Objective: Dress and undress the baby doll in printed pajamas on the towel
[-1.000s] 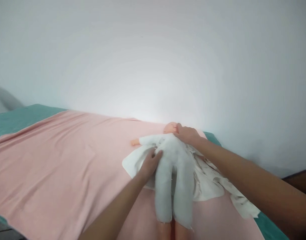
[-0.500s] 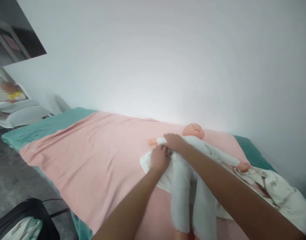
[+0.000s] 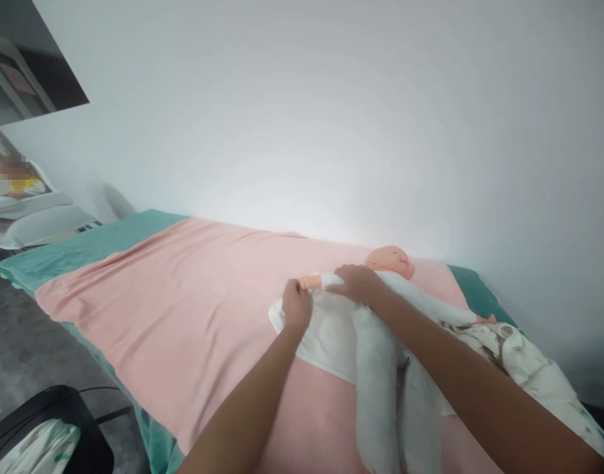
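A baby doll [image 3: 378, 401] with a white cloth body lies on its back, its head [image 3: 390, 261] toward the wall. My left hand [image 3: 296, 306] is closed at the tip of the doll's hand [image 3: 310, 282], on the left side. My right hand [image 3: 359, 285] is wrapped round the upper part of that same white arm [image 3: 332, 280], with the thumb below it. Beneath the doll a white cloth garment [image 3: 326, 332] is spread, its left end beside my left hand. The doll's other arm [image 3: 444, 308] stretches out to the right.
A pink sheet [image 3: 183, 316] covers a green bedspread [image 3: 109, 238] against a white wall [image 3: 302, 118]. Crumpled white patterned cloth [image 3: 533, 368] lies at right. A black chair [image 3: 91, 428] with cloth stands at lower left; a person [image 3: 22, 181] is in the background.
My left hand has moved left from beside the doll's sleeve to its hand. My right hand stays on the arm. The doll appears farther right in the view.
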`<state>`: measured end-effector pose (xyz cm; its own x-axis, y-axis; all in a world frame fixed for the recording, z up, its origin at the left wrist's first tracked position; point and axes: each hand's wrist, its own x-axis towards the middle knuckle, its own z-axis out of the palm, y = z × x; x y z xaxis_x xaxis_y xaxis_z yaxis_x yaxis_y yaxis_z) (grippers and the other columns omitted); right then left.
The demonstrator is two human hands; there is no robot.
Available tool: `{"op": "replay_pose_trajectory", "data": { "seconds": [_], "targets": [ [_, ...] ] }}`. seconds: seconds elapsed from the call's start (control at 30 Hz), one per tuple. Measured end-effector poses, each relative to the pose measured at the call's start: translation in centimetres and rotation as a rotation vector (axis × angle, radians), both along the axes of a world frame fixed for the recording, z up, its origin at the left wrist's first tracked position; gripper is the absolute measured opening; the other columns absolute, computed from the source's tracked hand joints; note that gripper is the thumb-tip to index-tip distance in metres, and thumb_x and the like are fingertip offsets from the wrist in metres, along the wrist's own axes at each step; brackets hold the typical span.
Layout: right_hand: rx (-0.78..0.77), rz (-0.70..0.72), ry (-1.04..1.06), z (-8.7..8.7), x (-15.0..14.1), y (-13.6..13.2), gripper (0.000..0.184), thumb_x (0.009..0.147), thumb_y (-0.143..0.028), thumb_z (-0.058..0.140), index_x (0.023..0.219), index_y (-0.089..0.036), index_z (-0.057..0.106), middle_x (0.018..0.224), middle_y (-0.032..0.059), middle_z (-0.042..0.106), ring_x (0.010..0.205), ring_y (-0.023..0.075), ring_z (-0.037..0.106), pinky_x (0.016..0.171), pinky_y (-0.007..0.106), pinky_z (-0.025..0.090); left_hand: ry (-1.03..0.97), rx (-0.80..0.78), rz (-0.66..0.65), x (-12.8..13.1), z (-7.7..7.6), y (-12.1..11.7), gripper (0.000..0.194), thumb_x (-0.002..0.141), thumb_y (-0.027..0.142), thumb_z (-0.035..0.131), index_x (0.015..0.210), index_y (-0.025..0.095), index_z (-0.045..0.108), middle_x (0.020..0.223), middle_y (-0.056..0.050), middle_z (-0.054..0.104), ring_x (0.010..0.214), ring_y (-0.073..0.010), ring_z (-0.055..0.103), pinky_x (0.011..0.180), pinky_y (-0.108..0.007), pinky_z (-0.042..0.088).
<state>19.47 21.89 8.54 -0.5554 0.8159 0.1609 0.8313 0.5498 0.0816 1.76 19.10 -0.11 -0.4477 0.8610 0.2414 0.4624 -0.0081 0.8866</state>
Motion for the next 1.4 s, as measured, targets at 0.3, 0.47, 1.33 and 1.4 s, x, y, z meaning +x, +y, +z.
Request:
{"op": "replay_pose_trajectory", "data": {
  "seconds": [0.3,0.47,1.33,1.4],
  "targets": [
    [0.028,0.008,-0.127,-1.4,-0.7,0.5,0.051,0.091,-0.062,0.040,0.095,-0.017,0.064,0.099,0.0129,0.068,0.090,0.0245,0.061,0.078,0.035,0.039,-0.143,0.041,0.059,-0.1,0.3,-0.5,0.022,0.094,0.035,0.038,0.082,0.021,0.049,0.086,-0.004,0.060,0.083,-0.0175,0.055,0.075,-0.031,0.043],
    [0.011,0.034,-0.156,-1.2,-0.8,0.2,0.051,0.091,-0.062,0.040,0.093,-0.018,0.065,0.098,0.0127,0.068,0.086,0.0246,0.062,0.076,0.035,0.039,-0.126,0.089,0.067,-0.1,0.0,-0.7,0.020,0.096,0.034,0.038,0.085,0.021,0.049,0.086,-0.003,0.057,0.083,-0.0173,0.054,0.076,-0.032,0.043],
    [0.460,-0.551,0.846,-3.2,9.2,-7.8,0.045,0.088,-0.042,0.043,0.116,-0.010,0.058,0.101,0.0168,0.059,0.101,0.0311,0.052,0.092,0.047,0.041,0.437,0.071,0.054,1.0,-0.3,-0.3,0.020,0.092,0.035,0.048,0.099,0.022,0.061,0.105,-0.007,0.062,0.105,-0.0255,0.052,0.096,-0.043,0.039],
    [0.367,-0.671,0.833,-3.4,9.8,-8.5,0.052,0.089,-0.045,0.039,0.122,-0.007,0.055,0.103,0.0194,0.059,0.100,0.0324,0.054,0.090,0.047,0.042,0.419,0.086,0.058,1.0,-0.2,-0.4,0.015,0.091,0.031,0.048,0.093,0.022,0.060,0.101,-0.007,0.062,0.103,-0.0244,0.052,0.094,-0.041,0.040]
  ]
}}
